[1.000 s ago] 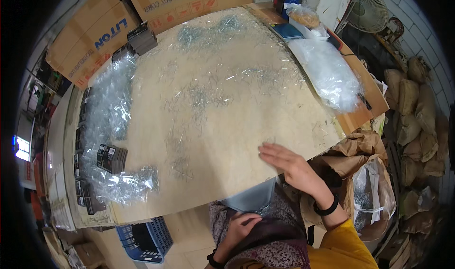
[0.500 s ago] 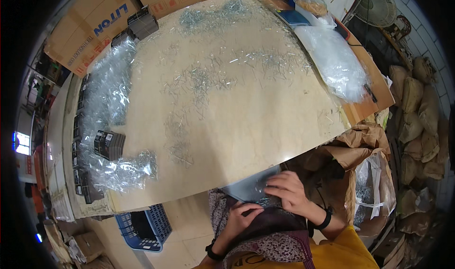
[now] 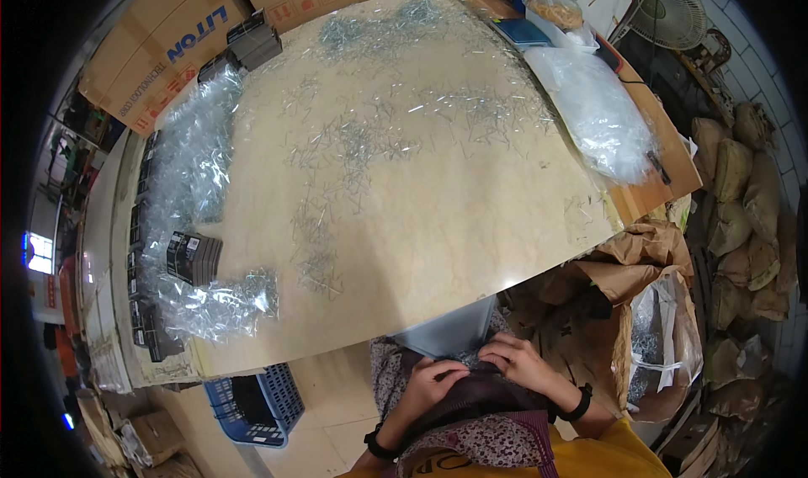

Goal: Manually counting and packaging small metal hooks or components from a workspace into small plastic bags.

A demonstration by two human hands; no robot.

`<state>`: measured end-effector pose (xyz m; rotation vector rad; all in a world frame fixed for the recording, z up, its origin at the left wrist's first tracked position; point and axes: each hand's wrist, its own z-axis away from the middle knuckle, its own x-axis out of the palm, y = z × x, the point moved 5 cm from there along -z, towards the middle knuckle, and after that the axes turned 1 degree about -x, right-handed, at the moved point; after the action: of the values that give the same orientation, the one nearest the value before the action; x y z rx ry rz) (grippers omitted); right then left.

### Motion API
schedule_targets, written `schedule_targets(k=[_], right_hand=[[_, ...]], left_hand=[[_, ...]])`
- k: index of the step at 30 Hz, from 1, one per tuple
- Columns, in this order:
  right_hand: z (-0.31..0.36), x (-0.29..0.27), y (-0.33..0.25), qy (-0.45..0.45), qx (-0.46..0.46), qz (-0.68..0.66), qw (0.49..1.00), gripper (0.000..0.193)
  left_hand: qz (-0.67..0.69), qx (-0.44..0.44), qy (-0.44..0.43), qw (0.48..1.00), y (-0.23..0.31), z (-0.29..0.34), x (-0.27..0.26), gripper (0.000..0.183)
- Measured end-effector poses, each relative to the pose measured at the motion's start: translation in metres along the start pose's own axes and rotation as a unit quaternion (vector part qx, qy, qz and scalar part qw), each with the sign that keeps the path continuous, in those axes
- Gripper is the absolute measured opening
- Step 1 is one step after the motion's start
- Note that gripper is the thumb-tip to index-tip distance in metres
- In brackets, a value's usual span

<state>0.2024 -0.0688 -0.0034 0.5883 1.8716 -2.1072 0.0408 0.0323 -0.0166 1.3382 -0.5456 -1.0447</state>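
Observation:
A grey tray (image 3: 450, 326) rests at my lap, its far edge by the front of the table. Just over its near end, a small clear plastic bag (image 3: 468, 358) shows between my hands, shiny and partly covered by fingers. My left hand (image 3: 431, 387) pinches the bag's left side with thumb and forefinger. On the other side my right hand (image 3: 515, 361) has its fingers bent and closed at the bag. What lies inside the bag is too small to make out. Thin metal pins (image 3: 358, 146) are scattered over the wooden table (image 3: 454, 225) ahead.
Filled clear bags (image 3: 194, 158) line the table's left side, with a stack of dark cards (image 3: 194, 257) among them. Flat clear plastic bags (image 3: 593, 112) lie at the right. A blue basket (image 3: 257, 404) stands below left; an open paper sack (image 3: 652, 343) stands by my right arm.
My right hand has drawn back from over the tray to beside my left hand, its fingers now at the bag. More of the tray shows. My left hand has hardly moved.

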Motion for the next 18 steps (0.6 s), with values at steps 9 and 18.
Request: schedule_targets(k=[9, 18], right_hand=[[-0.001, -0.001, -0.017, 0.083, -0.047, -0.047, 0.994, 0.044], [-0.003, 0.003, -0.007, 0.166, -0.017, 0.060, 0.984, 0.026]], left_hand=[[0.045, 0.002, 0.003, 0.999, -0.003, -0.001, -0.001, 0.010], [0.069, -0.005, 0.008, 0.998, 0.006, 0.001, -0.003, 0.009]])
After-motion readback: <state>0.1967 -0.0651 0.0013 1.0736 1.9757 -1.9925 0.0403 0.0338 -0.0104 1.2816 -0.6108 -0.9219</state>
